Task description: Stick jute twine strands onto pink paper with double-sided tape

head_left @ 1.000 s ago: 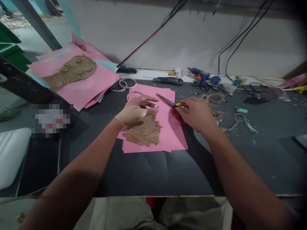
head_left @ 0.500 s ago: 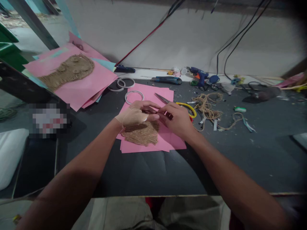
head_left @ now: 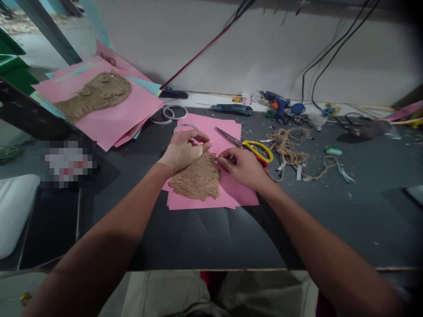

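"What are the fingers doing?"
"On my feed, the left hand (head_left: 183,152) curls its fingers, a narrow gap from the thumb. The right hand's (head_left: 243,166) fingertips nearly meet; I can't tell whether they pinch anything."
"And the work?"
"Just below the left fingers, by the right fingertips, I see a brown, ridged twine patch (head_left: 196,180), ragged-edged, on pink paper sheets (head_left: 231,191). Beyond the right fingers lie metal scissors with yellow and red handles (head_left: 240,144)."
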Tool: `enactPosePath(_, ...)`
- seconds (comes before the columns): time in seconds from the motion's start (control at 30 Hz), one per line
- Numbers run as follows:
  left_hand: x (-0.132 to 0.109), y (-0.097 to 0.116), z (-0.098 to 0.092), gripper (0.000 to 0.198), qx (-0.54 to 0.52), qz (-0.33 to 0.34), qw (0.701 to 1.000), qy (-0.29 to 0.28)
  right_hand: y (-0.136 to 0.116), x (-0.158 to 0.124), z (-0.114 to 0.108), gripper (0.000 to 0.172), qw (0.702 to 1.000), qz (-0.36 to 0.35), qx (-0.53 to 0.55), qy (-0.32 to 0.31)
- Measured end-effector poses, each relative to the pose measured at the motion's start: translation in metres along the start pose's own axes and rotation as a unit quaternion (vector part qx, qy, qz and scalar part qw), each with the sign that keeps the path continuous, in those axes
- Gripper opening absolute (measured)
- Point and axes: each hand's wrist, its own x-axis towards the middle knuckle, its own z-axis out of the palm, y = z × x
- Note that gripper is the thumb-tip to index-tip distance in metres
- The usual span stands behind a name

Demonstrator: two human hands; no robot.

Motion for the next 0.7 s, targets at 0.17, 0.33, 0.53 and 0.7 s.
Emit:
enactPosePath(0.17,0.004,-0.01,0.005,0.018,0.067,-0.001,0.997,-0.038,-0.003,0.002,0.0,0.015,0.999,0.033,-0.007,-0.011)
enactPosePath(0.33,0.005,-0.015,0.006,0.017,0.075,0.013,0.996,-0.055,-0.005,0.006,-0.001,0.018,0.998,0.053,-0.02,-0.029)
enactPosePath(0.53,0.005,-0.019,0.006,0.017,0.076,0.037,0.994,-0.065,-0.011,0.012,0.0,0.018,0.994,0.074,-0.07,-0.034)
enactPosePath(0.7,0.006,-0.021,0.006,0.016,0.077,0.042,0.994,-0.069,-0.011,0.013,0.001,0.018,0.993,0.077,-0.077,-0.041)
